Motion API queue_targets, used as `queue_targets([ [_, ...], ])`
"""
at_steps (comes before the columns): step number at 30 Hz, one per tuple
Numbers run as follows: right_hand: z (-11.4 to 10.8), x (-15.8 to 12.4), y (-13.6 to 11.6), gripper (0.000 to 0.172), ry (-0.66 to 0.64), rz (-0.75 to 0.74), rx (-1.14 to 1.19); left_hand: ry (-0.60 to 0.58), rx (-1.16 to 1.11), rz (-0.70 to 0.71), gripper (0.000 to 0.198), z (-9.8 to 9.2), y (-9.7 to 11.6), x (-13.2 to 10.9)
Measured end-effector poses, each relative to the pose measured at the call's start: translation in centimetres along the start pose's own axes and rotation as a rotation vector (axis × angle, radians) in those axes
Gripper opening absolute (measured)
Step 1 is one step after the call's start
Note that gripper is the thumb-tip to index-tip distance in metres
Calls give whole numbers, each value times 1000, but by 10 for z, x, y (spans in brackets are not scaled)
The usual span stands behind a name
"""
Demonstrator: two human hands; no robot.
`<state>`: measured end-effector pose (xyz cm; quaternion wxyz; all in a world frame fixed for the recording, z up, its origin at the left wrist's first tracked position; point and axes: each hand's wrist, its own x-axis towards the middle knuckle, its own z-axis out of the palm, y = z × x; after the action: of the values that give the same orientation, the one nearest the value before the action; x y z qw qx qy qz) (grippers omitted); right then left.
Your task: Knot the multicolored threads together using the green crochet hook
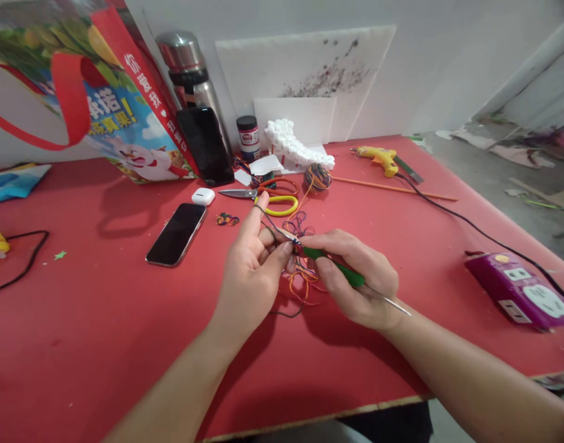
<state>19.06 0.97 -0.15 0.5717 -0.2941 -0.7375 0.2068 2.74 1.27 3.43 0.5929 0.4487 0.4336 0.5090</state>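
My right hand (360, 280) grips a crochet hook by its green handle (354, 275), and the metal end sticks out behind towards my wrist. The hook's tip meets a small dark piece of yarn work (296, 243), which my left hand (258, 264) pinches between thumb and fingers. A dark strand runs up over my raised left index finger. Beneath my hands lie loose multicoloured yarn strands (304, 283), orange, red and purple. Behind them sits a multicoloured yarn ball (317, 178). Scissors with red and yellow handles (282, 206) lie just beyond my left hand.
On the red table (125, 344) lie a phone (177, 234), a white earbud case (203, 196), a yellow glue gun (378, 159) with a black cord and a purple power strip (524, 289). Further back stand a gift bag (138, 147), a flask (208, 98) and an upright phone (206, 146).
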Motion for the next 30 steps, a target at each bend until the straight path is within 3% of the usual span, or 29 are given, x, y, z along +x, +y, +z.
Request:
queue_targets([
  [8,4,-4,1,29,7,37,-233,35,82,48,82,3,-1,-1],
  [11,5,-6,0,32,-2,-20,-196,6,48,54,79,2,0,-2],
  [17,-1,-3,3,28,-36,12,-29,10,81,86,78,1,2,-3],
  [24,3,-3,4,23,-12,79,-116,-38,60,36,79,3,-1,-5],
  [30,4,-4,5,25,3,62,-88,16,87,87,76,2,-3,-2],
])
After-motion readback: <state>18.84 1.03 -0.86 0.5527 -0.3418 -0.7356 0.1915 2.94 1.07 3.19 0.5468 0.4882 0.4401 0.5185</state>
